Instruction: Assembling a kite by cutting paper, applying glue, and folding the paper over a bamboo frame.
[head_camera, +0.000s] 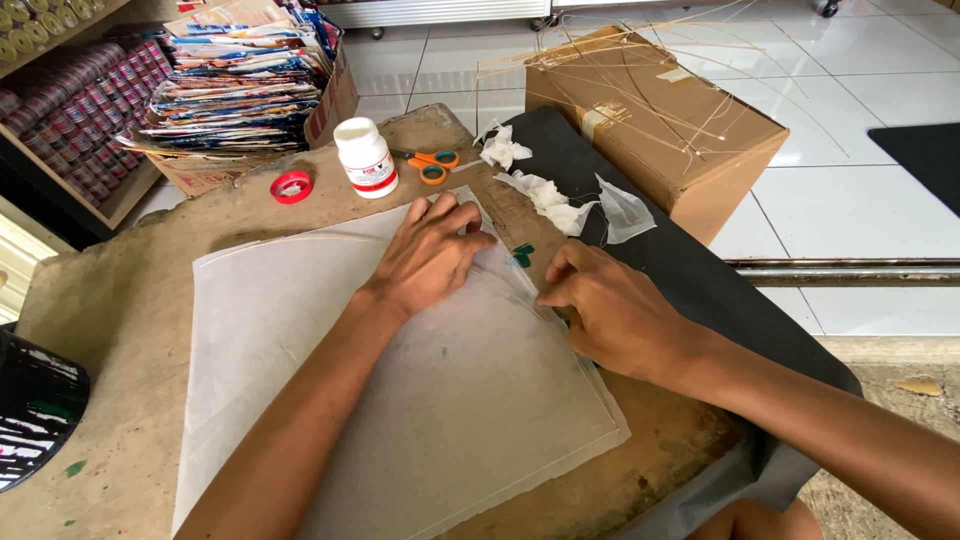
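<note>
On a worn table, one white paper sheet (400, 380) lies under two hands: left hand (432, 255) flat, fingers spread; right hand (610, 310) pinching its edge. One glue bottle (365, 157), one scissors (430, 165) behind.

Bright, even daylight; soft shadows, sharp pic.

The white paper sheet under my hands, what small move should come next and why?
Probably slide the right hand a little further along the right edge of the white paper sheet, pressing it down. The left hand lies flat on the sheet holding it in place, and the right fingertips pinch at that edge, where a thin stick seems to run beneath.
</note>
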